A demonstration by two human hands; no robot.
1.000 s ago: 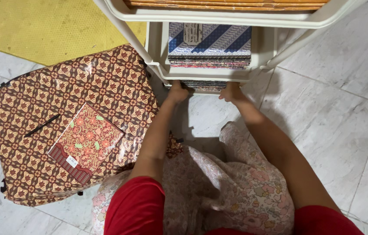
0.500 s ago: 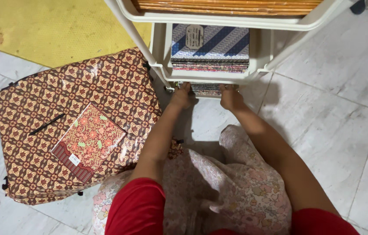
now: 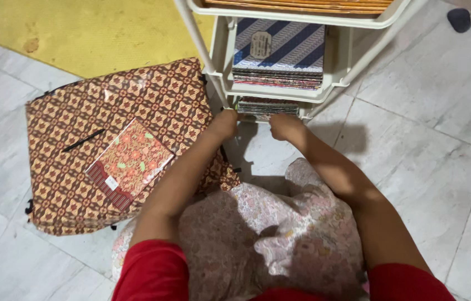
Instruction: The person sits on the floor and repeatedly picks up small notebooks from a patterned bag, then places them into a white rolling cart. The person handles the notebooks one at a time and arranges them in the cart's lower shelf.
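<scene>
Gripping the stack of folded patterned cloths (image 3: 267, 106) on the rack's lowest shelf (image 3: 308, 111) just ahead, left hand (image 3: 225, 123) and right hand (image 3: 283, 125) should, I judge, draw evenly, keeping the pile level.

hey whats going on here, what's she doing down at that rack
A person sits on the tiled floor in front of a cream plastic rack. Both hands, the left hand and the right hand, reach to the lowest shelf, at a stack of folded patterned cloths. The shelf above holds another stack topped by a blue striped cloth. To the left, a large brown patterned bag lies on the floor with a smaller red-orange folded cloth resting on it.
</scene>
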